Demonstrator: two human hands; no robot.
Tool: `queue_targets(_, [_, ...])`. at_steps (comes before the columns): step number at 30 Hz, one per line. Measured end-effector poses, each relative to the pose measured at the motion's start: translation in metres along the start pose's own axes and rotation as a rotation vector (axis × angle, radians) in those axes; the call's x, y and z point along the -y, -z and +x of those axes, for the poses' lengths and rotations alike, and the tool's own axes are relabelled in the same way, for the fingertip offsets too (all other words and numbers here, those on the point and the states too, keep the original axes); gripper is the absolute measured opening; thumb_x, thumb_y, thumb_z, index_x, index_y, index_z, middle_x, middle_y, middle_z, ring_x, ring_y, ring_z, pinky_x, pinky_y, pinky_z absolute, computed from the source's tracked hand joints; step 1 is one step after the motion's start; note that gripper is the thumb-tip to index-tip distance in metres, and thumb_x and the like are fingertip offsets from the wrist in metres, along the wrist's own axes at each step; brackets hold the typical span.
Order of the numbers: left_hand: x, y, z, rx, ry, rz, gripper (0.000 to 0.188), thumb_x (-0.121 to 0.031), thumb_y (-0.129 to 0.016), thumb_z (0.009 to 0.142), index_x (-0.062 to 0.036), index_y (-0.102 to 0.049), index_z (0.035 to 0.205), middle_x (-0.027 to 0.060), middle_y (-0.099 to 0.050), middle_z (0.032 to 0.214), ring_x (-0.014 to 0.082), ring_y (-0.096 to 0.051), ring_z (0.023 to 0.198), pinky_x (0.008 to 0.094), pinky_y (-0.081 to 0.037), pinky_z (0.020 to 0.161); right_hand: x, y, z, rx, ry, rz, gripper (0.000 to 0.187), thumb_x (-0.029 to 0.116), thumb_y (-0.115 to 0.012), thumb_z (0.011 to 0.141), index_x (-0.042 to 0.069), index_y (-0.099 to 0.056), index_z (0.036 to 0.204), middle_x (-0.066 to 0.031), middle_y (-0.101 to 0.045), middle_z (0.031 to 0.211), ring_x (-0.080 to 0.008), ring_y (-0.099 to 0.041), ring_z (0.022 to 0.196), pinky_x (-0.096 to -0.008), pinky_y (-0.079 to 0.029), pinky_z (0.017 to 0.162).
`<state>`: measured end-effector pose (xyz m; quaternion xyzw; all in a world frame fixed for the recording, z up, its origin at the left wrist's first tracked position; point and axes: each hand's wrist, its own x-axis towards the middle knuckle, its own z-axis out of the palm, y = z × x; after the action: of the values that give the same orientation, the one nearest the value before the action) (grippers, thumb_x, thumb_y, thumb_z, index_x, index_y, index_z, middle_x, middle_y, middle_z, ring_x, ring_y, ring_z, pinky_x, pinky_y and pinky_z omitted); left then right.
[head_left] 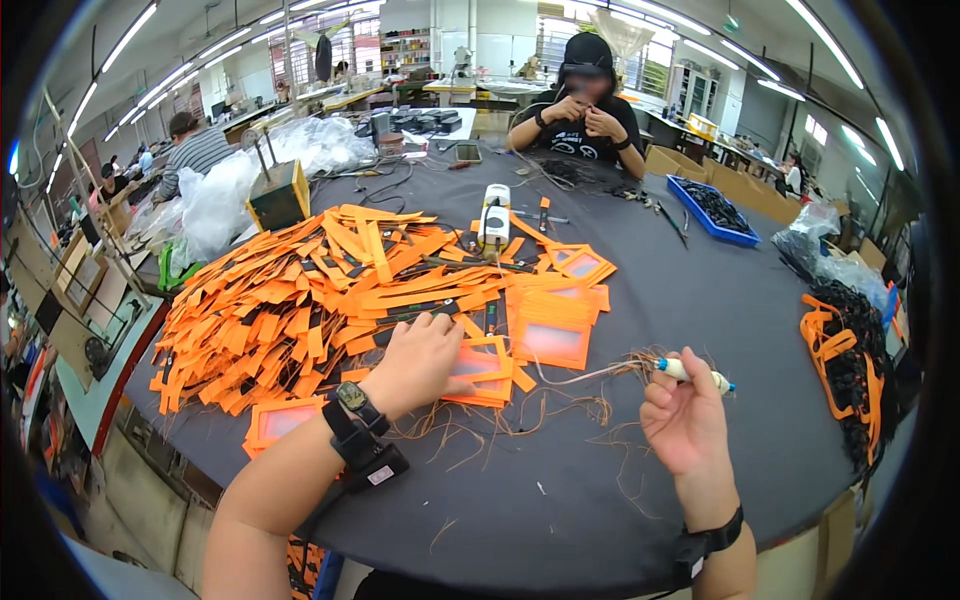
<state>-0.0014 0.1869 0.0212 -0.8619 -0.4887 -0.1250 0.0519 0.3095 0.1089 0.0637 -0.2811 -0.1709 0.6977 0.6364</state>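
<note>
My right hand [685,415] is closed round a white, pen-like tool [690,373] with blue ends, raised over the table's right half. A pale cord [575,379] runs from near the tool toward the orange pieces. My left hand [424,362], palm down, lies at the near right edge of a big heap of orange strips [270,310] with black parts. Its fingers reach forward over the strips, and the thumb stands apart, beside orange frames with clear windows [485,360]. What lies under the palm is hidden. More such frames [550,325] are stacked just beyond, to the right.
Loose brown threads [500,420] lie on the dark tabletop [600,500]. A white power strip [495,215] sits behind the frames. Across the table sits a person [585,110], hands raised. Farther right are a blue tray [712,212] of black parts and a black-and-orange heap [850,370].
</note>
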Motion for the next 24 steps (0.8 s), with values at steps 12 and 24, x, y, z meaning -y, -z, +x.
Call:
queue_targets(12, [-0.034,0.031,-0.01,0.133,0.244,-2.041,0.061,-0.044,-0.064,0.082,-0.0035,-0.047,0.125,0.011,-0.055,0.115,0.0257,-0.057,0.103,0.0409,-0.046,0.092,-0.039,0.015,-0.005,0.041,0.252,-0.395,0.019,0.025,-0.052,0.096,0.006,-0.051,0.097,-0.0047,-0.057,0.072,-0.0163,-0.062,0.062,-0.0265,-0.05,0.054])
queue_targets(24, [-0.068,-0.02,-0.048,0.16,0.564,-2.339,0.044,-0.029,-0.049,0.097,-0.0044,-0.041,0.133,0.0091,-0.053,0.122,0.0221,-0.055,0.112,0.0379,-0.044,0.098,-0.074,0.02,-0.007,0.243,0.153,-0.456,0.015,0.014,-0.055,0.093,0.002,-0.053,0.101,-0.0064,-0.06,0.081,-0.0151,-0.062,0.079,-0.031,-0.052,0.075])
